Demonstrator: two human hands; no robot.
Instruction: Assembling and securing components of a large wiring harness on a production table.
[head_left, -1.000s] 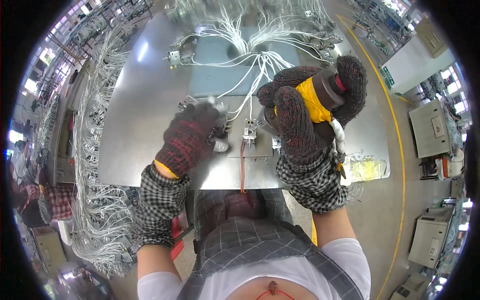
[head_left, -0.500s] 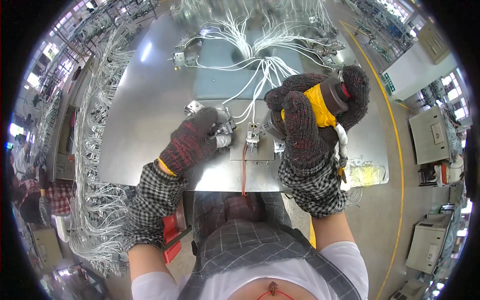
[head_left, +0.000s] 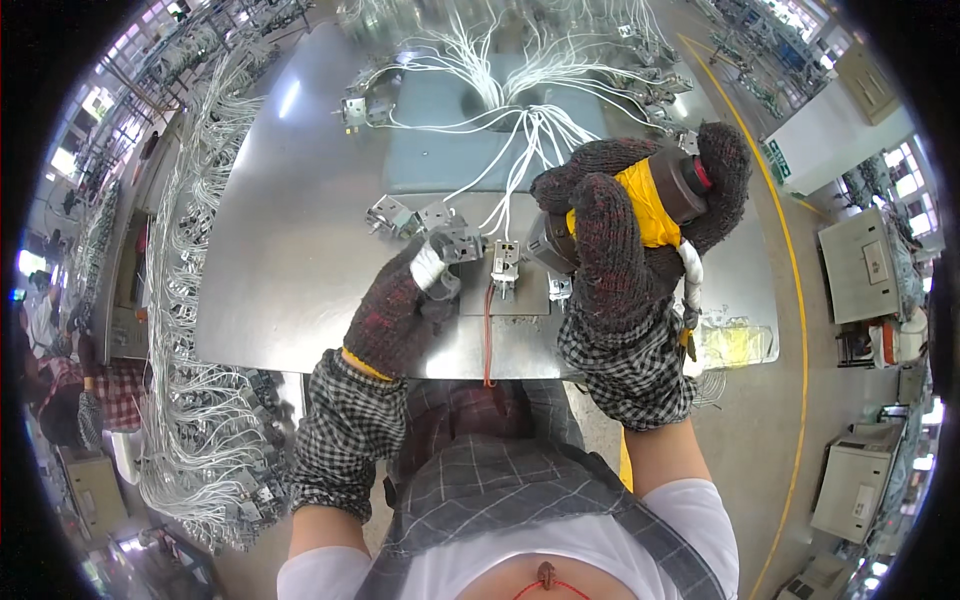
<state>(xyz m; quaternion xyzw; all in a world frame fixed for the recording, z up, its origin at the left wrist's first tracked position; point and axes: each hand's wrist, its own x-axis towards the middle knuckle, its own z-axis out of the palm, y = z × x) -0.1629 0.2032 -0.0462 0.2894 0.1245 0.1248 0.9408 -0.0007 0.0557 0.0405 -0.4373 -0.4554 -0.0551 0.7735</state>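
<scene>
Near the front edge of the steel worktop (head_left: 290, 300), just left of its middle, the left hand (head_left: 400, 305), in a dark knitted glove, is closed on a small metal bracket part (head_left: 455, 243), pinching it between thumb and fingertips; a white band shows on one fingertip. The part sits at the top of the hand, low over the worktop; whether it touches the surface cannot be told. Just beyond it, toward the worktop's middle, two more loose metal brackets (head_left: 405, 215) lie side by side on the bare steel.

To the right, the right hand (head_left: 625, 235), gloved the same way, is wrapped tightly around a power screwdriver (head_left: 665, 200) with a yellow-taped body and a dark rear end with a red spot. Its nose points left and down toward a small switch block (head_left: 505, 262) that stands on a grey fixture plate (head_left: 505, 300) at the front edge, between the two hands. A red wire (head_left: 488, 335) runs from the block over the front edge.

From the block a bundle of white wires (head_left: 525, 140) fans toward the far edge, crossing a grey mat (head_left: 440, 150). Near the far left corner another metal part (head_left: 355, 108) lies attached to a wire. Past the left edge, many white wire harnesses (head_left: 190, 250) hang in rows.
</scene>
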